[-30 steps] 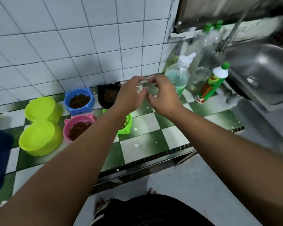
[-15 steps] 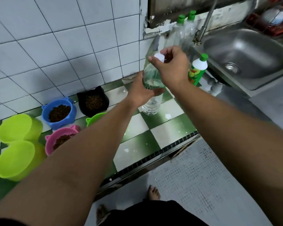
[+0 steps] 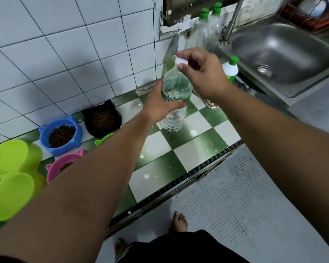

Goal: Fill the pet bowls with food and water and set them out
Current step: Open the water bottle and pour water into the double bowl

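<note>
Clear plastic water bottle (image 3: 176, 86) upright, long axis vertical, over green-checked counter (image 3: 194, 149). Left hand (image 3: 158, 105) grips mid-body. Right hand (image 3: 205, 78) nearer top, fingers (image 3: 188, 54) pinching white screw cap (image 3: 181, 62).

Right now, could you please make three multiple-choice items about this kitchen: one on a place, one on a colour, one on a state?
1. Where does the black bowl stand?
A. in the sink
B. on the counter by the wall
C. on the floor

2. What colour is the cap that the right hand pinches?
A. green
B. white
C. red

3. What is in the blue bowl?
A. water
B. nothing
C. kibble

Answers:
1 B: it sits on the checkered tiles close to the white wall.
2 B: the cap at the top of the bottle is plainly white.
3 C: brown kibble fills it.
</note>
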Motion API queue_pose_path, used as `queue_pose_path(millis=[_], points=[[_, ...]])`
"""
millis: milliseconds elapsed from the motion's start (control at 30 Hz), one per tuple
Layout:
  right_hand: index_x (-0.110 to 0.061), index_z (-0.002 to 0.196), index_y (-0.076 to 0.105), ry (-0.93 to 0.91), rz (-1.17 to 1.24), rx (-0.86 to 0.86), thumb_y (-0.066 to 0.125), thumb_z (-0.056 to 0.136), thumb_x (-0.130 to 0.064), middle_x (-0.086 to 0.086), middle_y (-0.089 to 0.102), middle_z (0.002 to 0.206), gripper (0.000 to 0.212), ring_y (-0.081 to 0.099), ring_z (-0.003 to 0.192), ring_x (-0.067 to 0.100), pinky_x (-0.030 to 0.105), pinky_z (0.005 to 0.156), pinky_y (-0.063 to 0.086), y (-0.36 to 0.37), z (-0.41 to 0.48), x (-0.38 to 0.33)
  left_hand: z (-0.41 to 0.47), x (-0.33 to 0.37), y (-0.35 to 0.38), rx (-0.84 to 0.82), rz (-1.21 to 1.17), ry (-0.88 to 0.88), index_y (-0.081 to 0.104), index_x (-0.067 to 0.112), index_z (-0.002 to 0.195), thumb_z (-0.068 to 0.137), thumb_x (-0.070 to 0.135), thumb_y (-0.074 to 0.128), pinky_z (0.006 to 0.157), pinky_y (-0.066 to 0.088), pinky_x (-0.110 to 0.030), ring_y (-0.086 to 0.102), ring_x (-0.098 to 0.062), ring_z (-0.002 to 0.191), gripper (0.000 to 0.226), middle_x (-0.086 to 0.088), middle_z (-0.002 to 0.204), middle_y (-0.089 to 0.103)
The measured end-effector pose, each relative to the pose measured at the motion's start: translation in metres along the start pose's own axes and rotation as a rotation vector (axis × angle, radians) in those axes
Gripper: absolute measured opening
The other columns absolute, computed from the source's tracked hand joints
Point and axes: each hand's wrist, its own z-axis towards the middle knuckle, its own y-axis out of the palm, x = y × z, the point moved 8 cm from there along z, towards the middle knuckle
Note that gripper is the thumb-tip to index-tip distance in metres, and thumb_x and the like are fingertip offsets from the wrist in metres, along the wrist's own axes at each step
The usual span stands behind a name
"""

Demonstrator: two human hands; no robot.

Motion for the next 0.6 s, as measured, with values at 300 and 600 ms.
queue_pose_path(millis=[300, 600], points=[[-0.007, 0.12, 0.066, 0.062, 0.074, 0.016, 0.083, 0.078, -0.017, 0.007, 0.072, 0.103, 0.047, 0.071, 0.094, 0.023, 0.037, 0.087, 0.059, 0.0012, 0.0061, -0.0006, 0.0032, -0.0056, -0.0027, -0.008, 0.011, 0.006, 0.054, 0.028, 0.131, 0.054, 0.043, 0.098, 0.103, 0.055, -0.041, 0.068, -0.008, 0.112, 0.091, 0.011, 0.121, 0.07], [-0.008, 0.13, 0.058, 0.018, 0.18, -0.098, 0.073, 0.085, -0.012, 0.004, 0.065, 0.12, 0.047, 0.065, 0.11, 0.013, 0.033, 0.097, 0.056, 0.0027, 0.0072, -0.0029, 0.0029, -0.0054, -0.0017, -0.004, 0.019, 0.013, 0.054, 0.031, 0.13, 0.051, 0.048, 0.098, 0.104, 0.055, -0.041, 0.067, -0.007, 0.113, 0.092, 0.013, 0.122, 0.07]])
